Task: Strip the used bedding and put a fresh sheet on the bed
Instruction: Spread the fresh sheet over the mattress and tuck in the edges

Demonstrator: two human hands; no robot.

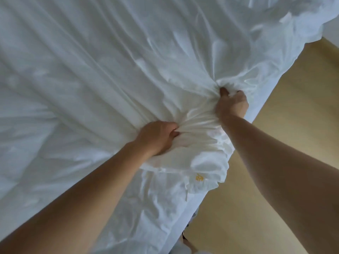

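Observation:
A white sheet (pixel 110 61) covers the bed and fills most of the view, pulled into long folds that run toward my hands. My left hand (pixel 157 137) grips a bunch of the sheet near the bed's right edge. My right hand (pixel 232 104) grips another bunch a little farther along the same edge. Gathered cloth puckers between the two fists. A small yellow mark (pixel 199 177) shows on the crumpled hem below my left hand.
Beige floor (pixel 293 99) runs along the right side of the bed. The mattress side (pixel 185 215) drops away at the lower middle. More rumpled white bedding (pixel 286 21) lies heaped at the top right corner.

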